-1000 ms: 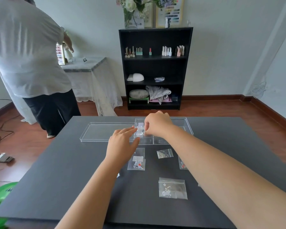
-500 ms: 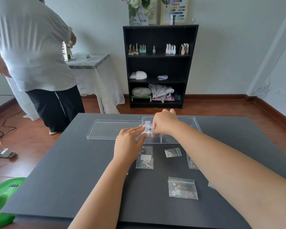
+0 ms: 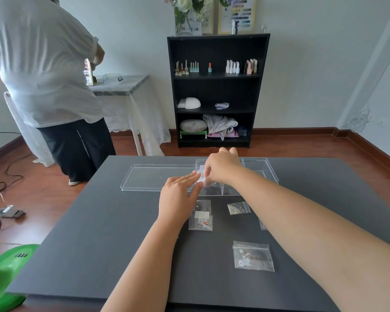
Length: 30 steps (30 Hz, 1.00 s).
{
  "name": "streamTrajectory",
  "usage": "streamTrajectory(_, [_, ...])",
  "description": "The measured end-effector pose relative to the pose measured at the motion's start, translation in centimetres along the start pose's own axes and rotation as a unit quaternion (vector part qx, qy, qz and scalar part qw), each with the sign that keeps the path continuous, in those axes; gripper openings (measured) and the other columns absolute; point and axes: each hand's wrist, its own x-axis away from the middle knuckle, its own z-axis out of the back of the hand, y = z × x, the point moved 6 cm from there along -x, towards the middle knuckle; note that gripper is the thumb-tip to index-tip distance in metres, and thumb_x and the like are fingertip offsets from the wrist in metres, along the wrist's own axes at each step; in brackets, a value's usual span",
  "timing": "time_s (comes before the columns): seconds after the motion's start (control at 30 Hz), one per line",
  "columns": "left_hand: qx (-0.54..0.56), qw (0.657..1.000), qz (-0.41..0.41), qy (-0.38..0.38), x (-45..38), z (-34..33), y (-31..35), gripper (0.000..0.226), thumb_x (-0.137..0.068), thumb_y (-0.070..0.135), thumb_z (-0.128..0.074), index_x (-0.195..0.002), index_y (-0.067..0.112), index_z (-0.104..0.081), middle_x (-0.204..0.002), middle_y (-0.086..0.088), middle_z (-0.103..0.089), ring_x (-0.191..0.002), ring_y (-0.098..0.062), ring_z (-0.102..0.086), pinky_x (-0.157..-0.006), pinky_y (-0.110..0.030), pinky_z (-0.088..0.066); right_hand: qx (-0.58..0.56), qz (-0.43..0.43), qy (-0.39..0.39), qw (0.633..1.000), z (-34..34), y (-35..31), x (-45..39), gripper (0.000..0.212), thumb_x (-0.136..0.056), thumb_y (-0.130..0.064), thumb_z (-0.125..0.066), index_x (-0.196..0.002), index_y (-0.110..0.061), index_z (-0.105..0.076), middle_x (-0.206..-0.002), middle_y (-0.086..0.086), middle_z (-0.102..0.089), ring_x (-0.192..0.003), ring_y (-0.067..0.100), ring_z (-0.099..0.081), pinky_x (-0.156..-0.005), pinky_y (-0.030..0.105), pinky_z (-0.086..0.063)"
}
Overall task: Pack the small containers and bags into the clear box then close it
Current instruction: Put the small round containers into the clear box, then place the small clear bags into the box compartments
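Note:
A clear divided box (image 3: pixel 260 167) stands at the far side of the dark table (image 3: pixel 99 244), with its flat clear lid (image 3: pixel 153 177) lying to its left. My right hand (image 3: pixel 223 168) pinches a small clear bag (image 3: pixel 200 176) over the box's left compartment. My left hand (image 3: pixel 178 197) rests flat just in front, its fingertips touching that bag. On the table lie more small bags: one with coloured beads (image 3: pixel 200 216), one with pale bits (image 3: pixel 238 208), one with white flowers (image 3: pixel 252 256), and one (image 3: pixel 262 224) partly hidden by my right arm.
A person in a white shirt (image 3: pixel 43 64) stands at the back left by a cloth-covered side table (image 3: pixel 122 86). A black shelf unit (image 3: pixel 216 91) stands against the far wall. A green object (image 3: pixel 7 275) sits on the floor at the lower left.
My left hand has moved forward until its fingers touch the bag my right hand holds over the box. The camera has shifted slightly.

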Motion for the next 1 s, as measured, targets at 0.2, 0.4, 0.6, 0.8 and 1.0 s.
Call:
streamTrajectory(0.2, [0.0, 1.0, -0.002, 0.002, -0.1, 0.0, 0.0, 0.038, -0.091, 0.048, -0.052, -0.126, 0.035, -0.061, -0.13, 0.013, -0.06, -0.122, -0.018, -0.048, -0.092, -0.037, -0.047, -0.017, -0.009, -0.002, 1.0, -0.1, 0.2, -0.1, 0.023, -0.067, -0.057, -0.077, -0.072, -0.034, -0.073, -0.091, -0.013, -0.062, -0.104, 0.017, -0.038, -0.077, 0.038, -0.02])
streamTrajectory(0.4, [-0.003, 1.0, -0.009, -0.006, 0.0, 0.4, 0.2, 0.037, -0.092, 0.049, -0.051, -0.124, 0.036, -0.062, -0.133, 0.013, -0.058, -0.123, -0.02, -0.046, -0.093, -0.036, -0.044, -0.188, 0.01, 0.093, 0.978, 2.4, 2.1, 4.0, 0.01, -0.079, -0.048, -0.07, -0.08, -0.039, -0.071, -0.074, -0.019, -0.067, -0.096, 0.01, -0.044, -0.076, 0.038, -0.022])
streamTrajectory(0.6, [0.062, 0.998, 0.024, -0.005, 2.0, 1.8, 1.2, 0.043, -0.09, 0.054, -0.048, -0.13, 0.039, -0.044, -0.127, 0.007, -0.055, -0.115, -0.022, -0.045, -0.088, -0.037, -0.04, -0.359, 0.032, -0.014, 0.933, 2.5, 4.9, 15.1, 0.013, -0.076, -0.034, -0.075, -0.085, -0.044, -0.071, -0.08, -0.02, -0.068, -0.075, 0.002, -0.059, -0.068, 0.026, -0.051])
streamTrajectory(0.8, [-0.051, 0.988, 0.104, -0.098, 5.8, 2.5, -0.2, 0.048, -0.082, 0.064, -0.047, -0.115, 0.03, -0.036, -0.095, 0.008, -0.063, -0.098, -0.025, -0.054, -0.08, -0.041, -0.046, -0.283, 0.019, -0.151, 0.947, -1.4, 4.7, 20.5, 0.043, -0.069, -0.047, -0.077, -0.106, -0.056, -0.056, -0.099, -0.026, -0.059, -0.088, -0.006, -0.052, -0.069, 0.016, -0.044])
streamTrajectory(1.0, [-0.095, 0.981, 0.1, -0.137, 6.9, 2.2, 1.7, 0.071, -0.074, 0.064, -0.06, -0.128, 0.026, -0.033, -0.117, 0.001, -0.059, -0.113, -0.029, -0.05, -0.088, -0.04, -0.044, -0.238, 0.019, -0.142, 0.961, -1.9, 3.3, 20.7, 0.055, -0.073, -0.041, -0.077, -0.121, -0.046, -0.053, -0.104, -0.02, -0.048, -0.098, 0.002, -0.045, -0.076, 0.022, -0.039])
